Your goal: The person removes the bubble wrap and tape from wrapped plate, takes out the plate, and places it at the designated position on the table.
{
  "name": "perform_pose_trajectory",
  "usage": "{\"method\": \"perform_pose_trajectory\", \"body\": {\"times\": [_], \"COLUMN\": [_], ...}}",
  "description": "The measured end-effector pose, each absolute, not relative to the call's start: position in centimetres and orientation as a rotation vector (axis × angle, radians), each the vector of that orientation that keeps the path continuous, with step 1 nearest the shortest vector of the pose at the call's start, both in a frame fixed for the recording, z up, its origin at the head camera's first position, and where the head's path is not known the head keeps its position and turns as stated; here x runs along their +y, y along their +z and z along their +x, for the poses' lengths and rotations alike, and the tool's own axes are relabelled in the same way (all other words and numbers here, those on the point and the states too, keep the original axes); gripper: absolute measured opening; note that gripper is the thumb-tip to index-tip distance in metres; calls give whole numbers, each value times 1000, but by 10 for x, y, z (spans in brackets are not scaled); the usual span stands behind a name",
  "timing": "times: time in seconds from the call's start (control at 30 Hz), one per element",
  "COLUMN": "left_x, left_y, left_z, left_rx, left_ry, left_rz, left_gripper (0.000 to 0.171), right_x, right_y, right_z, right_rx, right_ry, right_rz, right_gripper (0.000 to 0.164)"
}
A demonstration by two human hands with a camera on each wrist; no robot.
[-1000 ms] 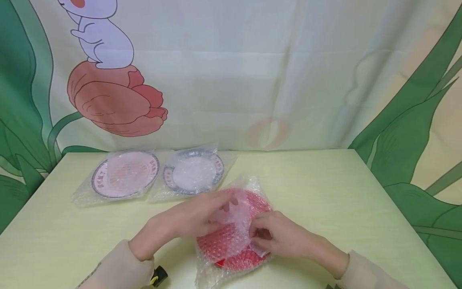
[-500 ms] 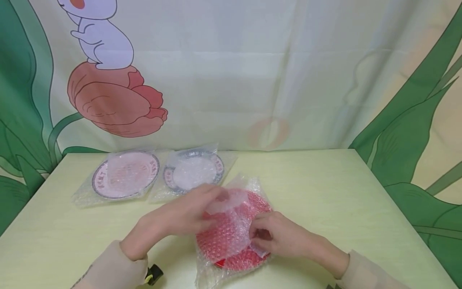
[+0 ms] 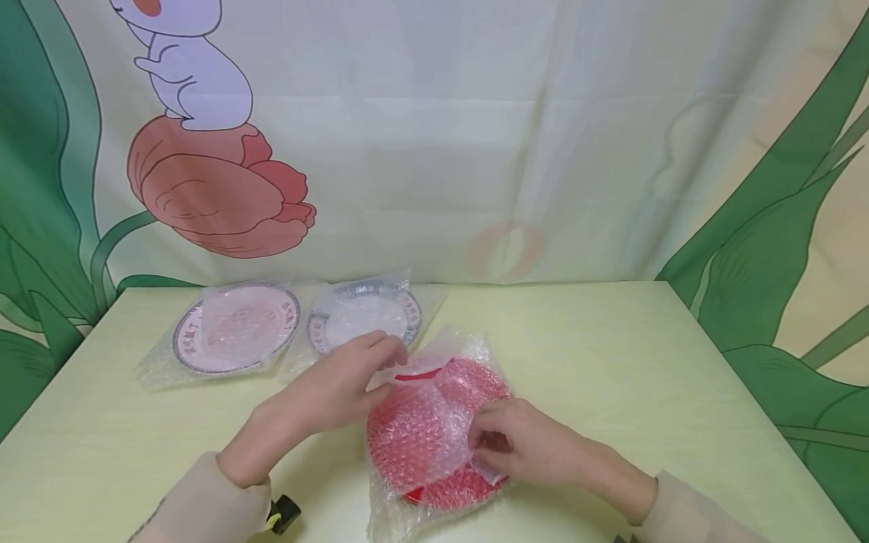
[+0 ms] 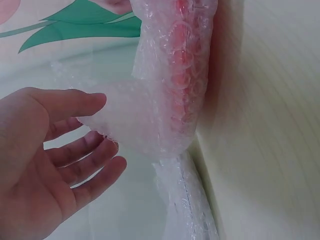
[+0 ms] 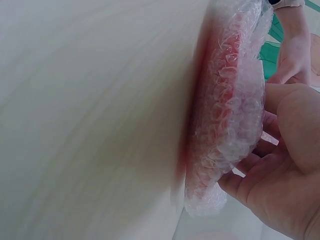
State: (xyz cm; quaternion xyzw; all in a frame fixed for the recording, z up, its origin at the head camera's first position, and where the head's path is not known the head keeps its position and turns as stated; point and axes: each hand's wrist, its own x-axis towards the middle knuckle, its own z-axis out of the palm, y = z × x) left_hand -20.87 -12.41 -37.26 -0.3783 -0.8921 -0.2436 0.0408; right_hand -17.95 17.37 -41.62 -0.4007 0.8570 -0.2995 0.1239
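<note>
A round red plate-like thing (image 3: 468, 494), wrapped in clear bubble wrap (image 3: 441, 445), lies at the front middle of the table. My left hand (image 3: 349, 381) is at its far left edge and pinches a loose flap of the wrap between thumb and fingers. In the left wrist view that flap (image 4: 127, 112) stretches from the fingertips to the wrapped disc. A strip of bare red shows under the lifted flap. My right hand (image 3: 526, 441), fingers bent, pinches the wrap at the right side. From the right wrist, the bundle's edge (image 5: 230, 80) is seen side-on beside the fingers.
Two plates in bubble wrap lie at the back left of the pale table (image 3: 611, 362): a larger one (image 3: 237, 328) and a smaller blue-rimmed one (image 3: 366, 320). Behind the table hangs a printed curtain (image 3: 434, 151).
My left hand has moved left and away from me, drawing the flap off the middle of the bundle and baring a red strip. The right hand has stayed put.
</note>
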Motion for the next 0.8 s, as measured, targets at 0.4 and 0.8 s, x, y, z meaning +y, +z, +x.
{"method": "perform_pose_trajectory", "body": {"times": [0.4, 0.8], "left_x": [-123, -122], "left_y": [-376, -372], "left_z": [-214, -207], "left_rx": [-2710, -2854], "left_ry": [-826, -859], "left_rz": [-894, -692], "left_gripper": [33, 36], "right_x": [173, 173], "right_y": [-415, -414], "right_z": [-179, -179], "right_rx": [2500, 2482], "right_ry": [-847, -873], "right_rz": [-1132, -1121], "right_gripper": [10, 14]}}
